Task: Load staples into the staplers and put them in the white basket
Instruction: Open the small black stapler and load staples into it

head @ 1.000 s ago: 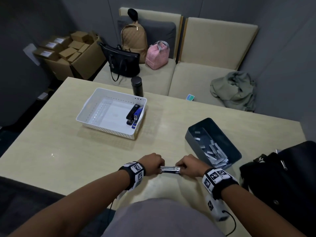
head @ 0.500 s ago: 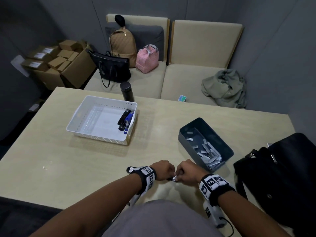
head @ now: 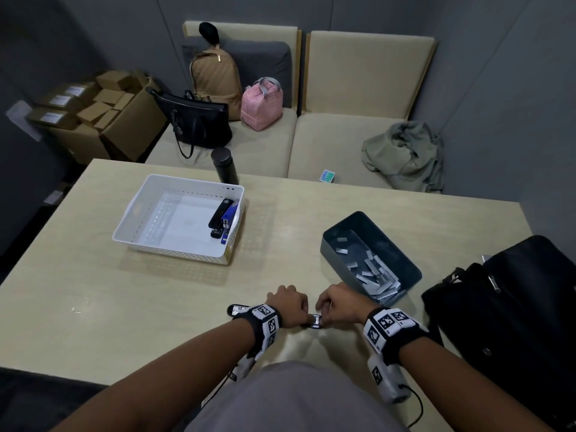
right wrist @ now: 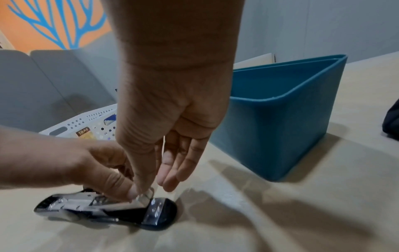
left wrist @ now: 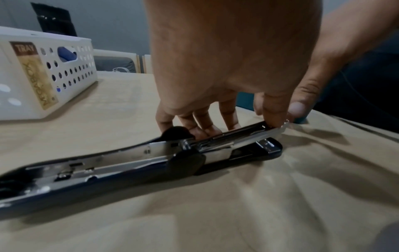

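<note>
— Head view?
— Both hands low at the table's [head: 131, 307] near edge. Left hand [head: 288, 305] curled over an opened stapler [head: 315, 321], mostly hidden beneath it. Right hand [head: 339, 304] curled just beside, touching the stapler's end. White basket [head: 141, 210] further back on the left, with two staplers [head: 222, 219], one black, one blue, lying against its right wall. Blue bin [head: 405, 260] of staples [head: 378, 277] just beyond the right hand. Black bag [head: 514, 307] at the right edge.

— Left wrist view?
— Stapler [left wrist: 140, 162] lying on the table [left wrist: 259, 213], top arm folded flat back, metal rail exposed. Left hand [left wrist: 226, 68] above it, fingertips [left wrist: 207, 129] down behind the rail, thumb pressing near the rail's front tip. Basket [left wrist: 28, 76] off to the left, well apart, blue showing through its handle hole.

— Right wrist view?
— Right hand [right wrist: 172, 110] pointing down, thumb and forefinger pinching something small and shiny at the rail's front end; cannot tell whether staples or the rail itself. Other fingers [right wrist: 179, 163] hanging straight. Left hand [right wrist: 97, 165] gripping the stapler [right wrist: 108, 211] from the left. Bin [right wrist: 280, 119] close behind, basket [right wrist: 95, 122] beyond.
</note>
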The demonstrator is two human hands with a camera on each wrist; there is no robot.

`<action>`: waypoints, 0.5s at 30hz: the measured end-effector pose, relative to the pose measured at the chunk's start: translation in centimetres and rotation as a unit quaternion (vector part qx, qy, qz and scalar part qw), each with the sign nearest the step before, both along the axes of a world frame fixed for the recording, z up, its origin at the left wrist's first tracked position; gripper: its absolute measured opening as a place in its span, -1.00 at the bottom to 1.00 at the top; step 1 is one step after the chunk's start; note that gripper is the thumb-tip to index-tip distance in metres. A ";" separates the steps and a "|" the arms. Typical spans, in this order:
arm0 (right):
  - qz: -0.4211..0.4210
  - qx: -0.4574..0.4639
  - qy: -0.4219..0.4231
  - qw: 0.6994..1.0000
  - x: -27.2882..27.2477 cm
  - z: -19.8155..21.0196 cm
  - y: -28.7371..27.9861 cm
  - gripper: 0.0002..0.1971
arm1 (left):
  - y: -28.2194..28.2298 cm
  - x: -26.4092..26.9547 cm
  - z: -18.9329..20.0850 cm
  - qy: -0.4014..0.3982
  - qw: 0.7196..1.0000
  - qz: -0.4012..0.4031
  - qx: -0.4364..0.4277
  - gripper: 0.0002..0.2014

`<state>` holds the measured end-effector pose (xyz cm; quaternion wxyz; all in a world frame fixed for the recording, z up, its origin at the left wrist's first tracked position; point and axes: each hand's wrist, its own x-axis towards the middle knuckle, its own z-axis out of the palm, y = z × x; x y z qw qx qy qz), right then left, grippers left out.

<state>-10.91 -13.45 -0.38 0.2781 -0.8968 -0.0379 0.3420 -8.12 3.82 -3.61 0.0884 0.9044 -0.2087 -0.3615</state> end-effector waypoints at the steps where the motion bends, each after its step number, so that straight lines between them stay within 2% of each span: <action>1: -0.005 0.005 -0.018 1.000 0.3 0.4 0.0 -0.75 | 0.1 0.0 0.0 0.005 1.000 0.003 -0.002 -0.55; 4: -0.086 0.076 -0.088 0.990 1.4 2.2 -0.7 -0.79 | 0.3 0.4 0.1 0.017 1.000 0.005 -0.013 -0.43; 7: -0.198 0.097 -0.212 0.952 2.8 3.8 -2.5 -0.82 | 0.5 0.6 0.3 0.022 1.000 -0.002 -0.016 -0.43; 9: -0.251 0.093 -0.260 0.928 3.5 4.2 -4.2 -0.83 | 0.4 0.6 0.3 0.024 1.000 -0.004 -0.010 -0.47; 11: -0.289 0.058 -0.260 0.919 4.0 4.0 -6.1 -0.82 | 0.4 0.5 0.3 0.026 1.000 -0.004 -0.006 -0.49; 13: -0.281 -0.015 -0.207 0.937 4.2 2.9 -7.8 -0.81 | 0.5 0.5 0.3 0.028 1.000 -0.004 -0.007 -0.49; 15: -0.229 -0.095 -0.126 0.961 4.2 1.6 -8.5 -0.83 | 0.5 0.5 0.2 0.030 1.000 -0.003 -0.008 -0.47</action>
